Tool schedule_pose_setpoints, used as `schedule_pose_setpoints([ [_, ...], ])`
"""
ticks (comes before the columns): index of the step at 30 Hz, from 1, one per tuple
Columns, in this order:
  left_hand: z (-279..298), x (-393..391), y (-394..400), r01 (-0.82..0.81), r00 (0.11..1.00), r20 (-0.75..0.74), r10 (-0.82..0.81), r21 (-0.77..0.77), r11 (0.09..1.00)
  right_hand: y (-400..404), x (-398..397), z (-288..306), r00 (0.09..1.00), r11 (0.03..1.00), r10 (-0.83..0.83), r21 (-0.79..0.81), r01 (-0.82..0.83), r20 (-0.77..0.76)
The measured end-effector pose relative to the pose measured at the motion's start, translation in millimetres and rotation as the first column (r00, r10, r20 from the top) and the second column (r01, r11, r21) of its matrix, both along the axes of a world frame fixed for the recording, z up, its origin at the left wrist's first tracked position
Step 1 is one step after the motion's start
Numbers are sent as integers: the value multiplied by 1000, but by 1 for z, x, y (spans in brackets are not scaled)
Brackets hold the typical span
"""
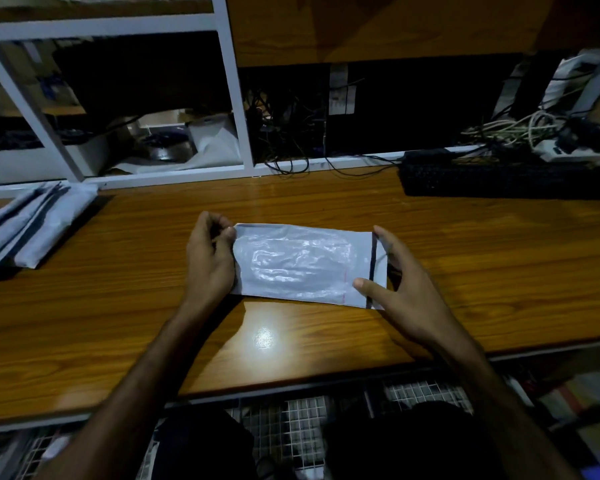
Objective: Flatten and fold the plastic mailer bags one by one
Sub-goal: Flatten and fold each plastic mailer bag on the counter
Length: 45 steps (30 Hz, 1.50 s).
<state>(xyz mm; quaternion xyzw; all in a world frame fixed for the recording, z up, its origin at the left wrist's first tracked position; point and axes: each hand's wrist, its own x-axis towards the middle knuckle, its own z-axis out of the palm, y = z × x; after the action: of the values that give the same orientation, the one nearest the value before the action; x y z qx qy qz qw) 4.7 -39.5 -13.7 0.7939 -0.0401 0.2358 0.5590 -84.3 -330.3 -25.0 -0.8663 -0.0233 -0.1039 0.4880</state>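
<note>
— What are you looking at in the middle of the wooden table (326, 341)?
— Your mailer bag (302, 263): pale grey, glossy, wrinkled across its centre, stretched lengthwise left to right, a dark strip across its right end.
— And off to your left?
— A pile of mailer bags (25, 230), grey, lying overlapped at the table's far left edge, well apart from yours.
</note>
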Motion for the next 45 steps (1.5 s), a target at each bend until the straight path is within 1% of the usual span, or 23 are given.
schedule_pose_setpoints([
  [2,3,-8,-5,8,997,-81,-16,-93,996,1,-6,3,998,988,25,151,-32,51],
  [4,9,-22,-12,56,969,-218,-114,-257,965,-1,-14,7,997,962,-11,272,-11,79],
  [5,13,-31,-15,76,948,-269,-172,-333,940,-3,-20,8,995,951,-44,308,16,85],
  [7,16,-50,-22,133,910,-314,-269,-394,909,-9,-35,9,988,934,-118,349,77,98],
  [9,14,-66,-32,219,869,-329,-369,-413,884,-15,-56,11,970,922,-217,350,166,113],
  [13,9,-93,-65,363,792,-327,-516,-428,828,-32,-108,9,909,865,-393,391,314,138],
  [15,8,-103,-86,445,754,-323,-573,-391,806,-45,-139,9,875,830,-468,403,386,126],
  [17,8,-110,-108,533,721,-329,-610,-300,791,-59,-176,14,850,800,-518,406,442,95],
  [18,7,-114,-121,567,705,-330,-628,-270,778,-66,-196,17,838,789,-540,392,473,76],
  [19,7,-120,-135,599,678,-326,-658,-274,753,-72,-216,20,823,779,-566,365,511,56],
  [22,7,-142,-182,715,578,-308,-755,-253,651,-94,-277,23,746,724,-666,222,653,-20],
  [25,6,-172,-235,800,407,-325,-853,-324,505,-114,-331,16,616,611,-782,78,788,-94],
  [27,2,-191,-272,844,313,-332,-890,-333,421,-128,-362,8,529,540,-831,-17,842,-172],
  [29,-5,-210,-305,905,204,-347,-916,-289,311,-143,-388,-5,456,498,-850,-122,858,-263],
  [31,-15,-220,-335,971,121,-354,-928,-152,184,-156,-407,-18,389,482,-852,-234,844,-351],
  [34,-31,-223,-375,996,38,-410,-911,85,4,-170,-423,-30,324,501,-827,-342,795,-459],
  [35,-36,-222,-388,991,19,-441,-897,124,-40,-172,-425,-32,309,522,-811,-375,766,-497],
  [37,-42,-220,-408,979,-8,-517,-856,171,-112,-174,-424,-33,301,597,-759,-432,676,-577],
  [39,-45,-223,-424,958,-11,-566,-824,230,-170,-176,-420,-38,290,667,-702,-458,587,-650],
  [41,-47,-229,-436,935,6,-599,-801,287,-208,-176,-416,-45,251,703,-665,-476,527,-704],
  [43,-52,-238,-446,923,7,-651,-759,295,-245,-175,-412,-48,211,734,-631,-488,472,-746],
  [45,-59,-248,-452,926,16,-690,-724,284,-250,-176,-409,-48,195,757,-617,-507,411,-762],
])
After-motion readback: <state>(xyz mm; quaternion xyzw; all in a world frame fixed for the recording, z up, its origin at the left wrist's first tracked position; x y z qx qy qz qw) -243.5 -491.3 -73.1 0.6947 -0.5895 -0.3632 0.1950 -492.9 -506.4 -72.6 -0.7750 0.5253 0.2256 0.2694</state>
